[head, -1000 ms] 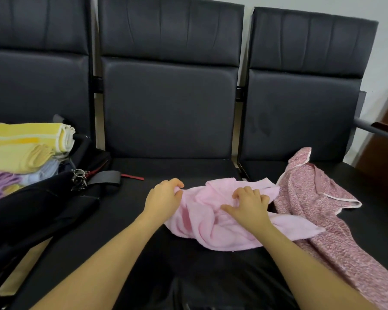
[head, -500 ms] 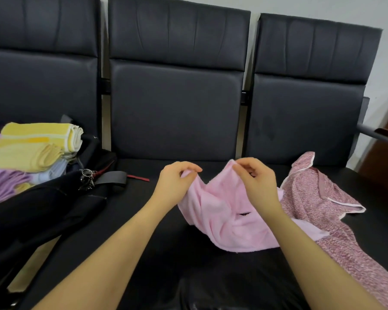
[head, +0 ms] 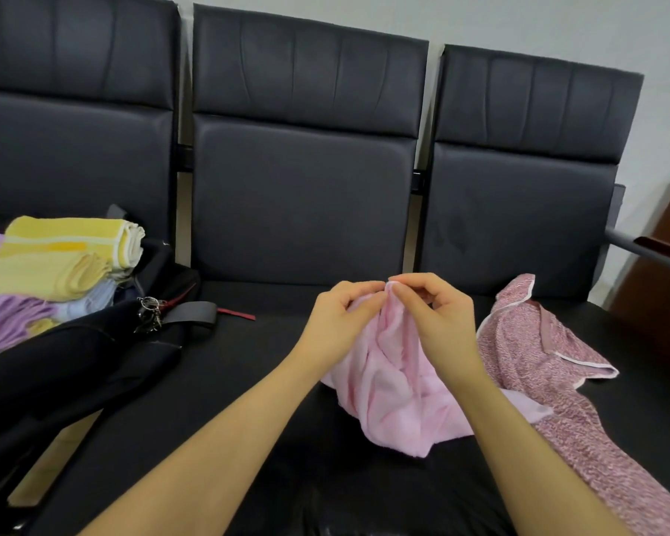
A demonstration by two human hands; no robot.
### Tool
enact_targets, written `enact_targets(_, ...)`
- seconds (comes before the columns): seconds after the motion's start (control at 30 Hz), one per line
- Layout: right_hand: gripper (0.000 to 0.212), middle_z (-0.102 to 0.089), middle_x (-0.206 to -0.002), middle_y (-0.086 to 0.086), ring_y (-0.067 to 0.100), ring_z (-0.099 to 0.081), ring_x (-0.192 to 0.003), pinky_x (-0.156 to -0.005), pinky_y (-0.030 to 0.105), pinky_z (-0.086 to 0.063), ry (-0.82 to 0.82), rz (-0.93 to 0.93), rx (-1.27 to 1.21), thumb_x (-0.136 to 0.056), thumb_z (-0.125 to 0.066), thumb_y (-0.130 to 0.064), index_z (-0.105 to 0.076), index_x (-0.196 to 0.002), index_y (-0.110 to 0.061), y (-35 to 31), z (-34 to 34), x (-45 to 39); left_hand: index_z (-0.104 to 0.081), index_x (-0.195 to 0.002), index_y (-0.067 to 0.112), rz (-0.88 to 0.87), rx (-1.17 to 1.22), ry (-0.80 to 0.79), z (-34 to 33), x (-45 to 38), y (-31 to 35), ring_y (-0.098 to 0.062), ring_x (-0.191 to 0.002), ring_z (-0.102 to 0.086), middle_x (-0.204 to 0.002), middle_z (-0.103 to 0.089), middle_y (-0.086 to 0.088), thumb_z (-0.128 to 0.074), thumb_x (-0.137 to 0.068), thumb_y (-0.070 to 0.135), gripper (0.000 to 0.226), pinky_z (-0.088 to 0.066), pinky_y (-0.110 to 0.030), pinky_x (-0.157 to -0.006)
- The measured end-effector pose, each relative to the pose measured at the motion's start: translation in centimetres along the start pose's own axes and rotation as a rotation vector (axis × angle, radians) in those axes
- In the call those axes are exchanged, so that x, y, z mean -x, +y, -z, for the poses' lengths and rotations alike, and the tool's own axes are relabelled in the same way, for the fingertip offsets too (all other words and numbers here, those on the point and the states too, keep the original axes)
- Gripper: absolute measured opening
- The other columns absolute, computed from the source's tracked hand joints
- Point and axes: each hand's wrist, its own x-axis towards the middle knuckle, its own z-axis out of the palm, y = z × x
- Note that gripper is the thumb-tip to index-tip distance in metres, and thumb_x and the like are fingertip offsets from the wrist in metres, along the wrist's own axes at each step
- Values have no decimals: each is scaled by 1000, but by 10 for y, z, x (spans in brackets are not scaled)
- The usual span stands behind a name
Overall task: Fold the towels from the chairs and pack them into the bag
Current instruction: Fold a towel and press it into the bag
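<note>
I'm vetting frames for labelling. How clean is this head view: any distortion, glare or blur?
Head view: wide-angle bending curves the chair backs; soft sheen on the black seat, no harsh glare; even lighting; left hand, right hand and pink towel slightly soft, still readable.

Soft pink terry towel (head: 395, 396), matt

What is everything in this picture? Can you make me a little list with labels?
place: a row of black chairs
left hand: pinches the top of the pink towel
right hand: pinches the same spot
pink towel: lifted at the top, rest bunched on the seat
speckled towel: unfolded, on the seat to the right
bag: black, open, on the left
folded towels: yellow, purple and pale blue, stacked in the bag
</note>
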Motion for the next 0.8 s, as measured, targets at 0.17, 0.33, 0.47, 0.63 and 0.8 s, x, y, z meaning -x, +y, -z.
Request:
enact_targets(0.17,12,-72,-89,-4,8,-67,-89,-77,18,-52,-47,-5,-19,-89,-64,-5,-73,-94,-12,1,2,2,-71,-95,25,33,63,40,-4,0,-1,-4,-91,-64,-94,-69,9,-62,-91,29,11,-53,-20,-81)
enact_targets(0.33,26,-69,-91,-2,11,-64,-88,-80,24,-53,-131,-75,-42,-86,-63,2,-68,-101,-19,10,-1,3,-71,-89,16,89,108,143,5,-3,0,-5,-81,-65,-87,-70,5,-61,-91,23,12,-52,-17,-69)
enact_targets(0.47,25,-69,-94,-4,12,-66,-87,-77,23,-55,-232,-194,18,-85,-64,0,-66,-97,-22,22,-3,5,-71,-85,14,121,105,283,24,-12,3,-5,-77,-64,-83,-70,5,-62,-90,21,12,-48,-18,-64)
enact_targets(0.63,7,-66,-84,1,6,-61,-75,-67,14,-50,-255,-230,180,-91,-62,-14,-65,-90,-9,28,-4,4,-71,-77,17,186,98,410,41,-14,-3,-2,-74,-63,-75,-68,11,-65,-87,16,12,-44,-15,-61)
enact_targets(0.8,7,-61,-72,6,6,-54,-64,-61,15,-45,-23,-175,81,-92,-59,-12,-60,-99,-14,19,-4,2,-58,-128,14,211,-220,178,57,-20,-11,-17,-123,-51,-128,-59,1,-60,-87,2,43,-42,-25,-99)
